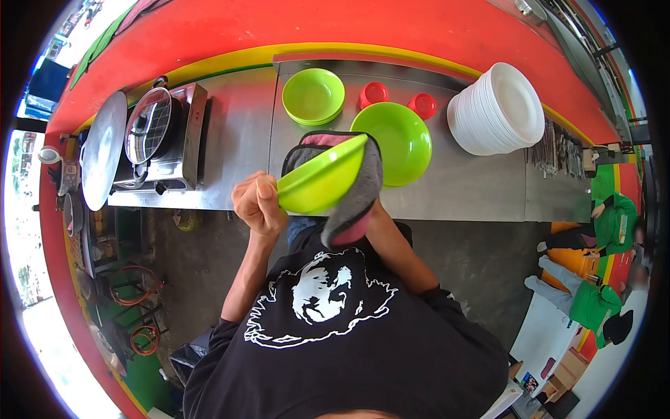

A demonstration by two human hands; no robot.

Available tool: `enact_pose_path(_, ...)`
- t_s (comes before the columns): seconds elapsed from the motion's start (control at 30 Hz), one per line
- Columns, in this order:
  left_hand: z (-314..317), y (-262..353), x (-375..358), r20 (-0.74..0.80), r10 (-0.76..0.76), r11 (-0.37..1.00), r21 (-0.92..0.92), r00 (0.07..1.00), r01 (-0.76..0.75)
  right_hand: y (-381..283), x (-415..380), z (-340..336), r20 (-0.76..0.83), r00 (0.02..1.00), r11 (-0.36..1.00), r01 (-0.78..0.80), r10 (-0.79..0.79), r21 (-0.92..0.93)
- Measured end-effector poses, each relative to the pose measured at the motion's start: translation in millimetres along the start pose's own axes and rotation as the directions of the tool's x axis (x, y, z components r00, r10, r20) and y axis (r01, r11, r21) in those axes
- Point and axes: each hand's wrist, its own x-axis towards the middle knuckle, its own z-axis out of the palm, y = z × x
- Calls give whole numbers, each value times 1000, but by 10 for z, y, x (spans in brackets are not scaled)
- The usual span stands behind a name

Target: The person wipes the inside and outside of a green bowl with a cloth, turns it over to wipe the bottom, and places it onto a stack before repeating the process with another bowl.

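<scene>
My left hand (259, 204) is closed on the rim of a tilted lime-green bowl (317, 185), thumb on the near side. A grey and pink cloth (364, 183) wraps the bowl's right and far sides. Behind that cloth is my right hand (377, 215), its fingers mostly hidden, pressing the fabric to the bowl. Just beyond, on the steel counter (241, 140), stand a stack of green bowls (314, 96) and a wider green bowl (403, 143). Two small red cups, one at left (373, 93) and one at right (421, 105), sit behind them.
A tall stack of white plates (492, 112) stands on the counter's right, with cutlery (556, 153) beyond it. At left are a gas stove (188, 140), a pan with a glass lid (149, 124) and a large round metal disc (105, 150). Two people in green shirts are far right.
</scene>
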Motion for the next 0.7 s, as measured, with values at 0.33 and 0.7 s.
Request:
enact_pose_path(0.33, 313, 73, 155, 307, -248, 919, -226, 919, 324, -789, -579, 238, -457, 879, 962, 5, -135, -274)
enact_pose_path(0.7, 887, -281, -44, 516, -448, 743, -240, 731, 625, -1026, -735, 169, -287, 544, 260, -127, -789, -957)
